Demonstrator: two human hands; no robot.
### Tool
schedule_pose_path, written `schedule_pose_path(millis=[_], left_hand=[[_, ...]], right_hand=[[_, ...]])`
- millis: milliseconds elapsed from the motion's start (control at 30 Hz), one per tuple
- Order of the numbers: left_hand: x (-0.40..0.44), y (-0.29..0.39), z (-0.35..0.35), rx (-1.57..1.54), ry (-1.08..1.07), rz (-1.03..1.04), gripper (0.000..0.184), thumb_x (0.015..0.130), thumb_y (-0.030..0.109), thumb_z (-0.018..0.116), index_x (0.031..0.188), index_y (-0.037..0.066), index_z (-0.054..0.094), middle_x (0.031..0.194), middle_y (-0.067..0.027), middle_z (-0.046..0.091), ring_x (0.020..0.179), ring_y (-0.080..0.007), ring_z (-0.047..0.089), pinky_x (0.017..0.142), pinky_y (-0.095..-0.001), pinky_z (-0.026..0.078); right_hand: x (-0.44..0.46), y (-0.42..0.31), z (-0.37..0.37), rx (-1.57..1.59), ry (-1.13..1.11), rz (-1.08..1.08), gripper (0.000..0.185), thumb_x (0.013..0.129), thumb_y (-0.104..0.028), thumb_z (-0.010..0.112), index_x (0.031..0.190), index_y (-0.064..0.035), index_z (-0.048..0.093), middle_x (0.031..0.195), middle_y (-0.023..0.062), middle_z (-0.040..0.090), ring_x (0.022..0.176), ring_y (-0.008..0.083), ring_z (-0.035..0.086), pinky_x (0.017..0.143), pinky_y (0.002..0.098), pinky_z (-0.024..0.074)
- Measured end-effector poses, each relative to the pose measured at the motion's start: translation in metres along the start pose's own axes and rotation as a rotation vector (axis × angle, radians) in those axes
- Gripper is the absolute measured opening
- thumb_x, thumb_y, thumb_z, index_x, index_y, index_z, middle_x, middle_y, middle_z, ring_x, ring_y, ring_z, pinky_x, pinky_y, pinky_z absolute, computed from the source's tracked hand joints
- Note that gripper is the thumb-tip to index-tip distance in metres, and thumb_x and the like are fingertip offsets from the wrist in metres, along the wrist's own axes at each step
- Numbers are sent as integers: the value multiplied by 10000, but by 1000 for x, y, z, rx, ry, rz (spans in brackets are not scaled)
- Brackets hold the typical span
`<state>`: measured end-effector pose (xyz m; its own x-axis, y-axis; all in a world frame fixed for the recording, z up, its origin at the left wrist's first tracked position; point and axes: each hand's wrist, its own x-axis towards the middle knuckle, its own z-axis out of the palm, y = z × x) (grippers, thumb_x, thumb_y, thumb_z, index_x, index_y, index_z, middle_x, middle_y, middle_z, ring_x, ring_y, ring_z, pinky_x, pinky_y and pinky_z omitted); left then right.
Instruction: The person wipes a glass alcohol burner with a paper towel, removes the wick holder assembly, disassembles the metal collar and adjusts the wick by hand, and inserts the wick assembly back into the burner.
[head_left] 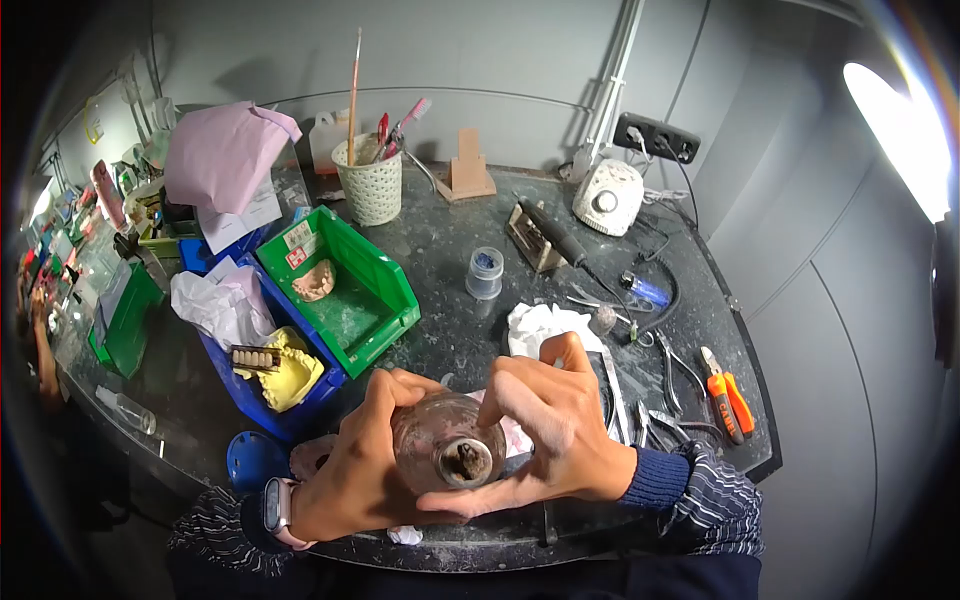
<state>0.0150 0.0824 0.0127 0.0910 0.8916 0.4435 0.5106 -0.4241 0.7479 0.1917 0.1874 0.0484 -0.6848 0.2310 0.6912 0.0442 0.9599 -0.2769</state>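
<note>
A round clear glass alcohol lamp point(418, 440) is between my two hands, low in the middle of the view. Its neck points up toward me, and the opening holds something dark and burnt-looking. My left hand point(365, 450) is closed around the left side of the glass, with a watch on that wrist. My right hand point(560, 430) grips the other side; its thumb lies below the neck and a bent index finger touches the glass. White tissue point(545, 325) lies just behind my right hand. The lamp's base is hidden from view.
At left, a green bin point(375, 300) holds a dental cast point(315, 281); a blue bin point(270, 415) holds a yellow cast point(290, 375). Pliers point(675, 370) and orange-handled cutters point(728, 400) lie at right. A wax knife handpiece point(552, 232) rests on a stand beside a control box point(608, 198).
</note>
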Motion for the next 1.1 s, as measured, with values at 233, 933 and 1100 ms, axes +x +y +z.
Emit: schedule_pose_path(millis=[233, 933, 1100], left_hand=[[-7, 1, 3, -91, -62, 1, 895, 529, 390, 938, 1089, -20, 373, 1107, -231, 549, 1025, -335, 600, 856, -418, 486], [-4, 6, -6, -215, -279, -75, 832, 555, 315, 922, 1098, -24, 390, 1006, -180, 600, 926, -293, 656, 793, -381, 519], [-3, 10, -4, -170, -139, -52, 838, 538, 303, 934, 1084, -12, 382, 1034, -186, 581, 945, -279, 633, 816, -376, 509]], right_hand=[[-9, -3, 3, 236, 15, -21, 502, 660, -465, 838, 740, -94, 509, 592, -19, 516, 475, 157, 409, 561, 289, 261], [-13, -21, 2, 398, -41, 147, 503, 531, -391, 926, 569, -139, 492, 504, -52, 438, 451, 113, 297, 543, 268, 222], [-7, -13, -3, 241, -66, 75, 489, 640, -453, 861, 711, -112, 518, 576, -13, 522, 480, 133, 415, 576, 297, 240]])
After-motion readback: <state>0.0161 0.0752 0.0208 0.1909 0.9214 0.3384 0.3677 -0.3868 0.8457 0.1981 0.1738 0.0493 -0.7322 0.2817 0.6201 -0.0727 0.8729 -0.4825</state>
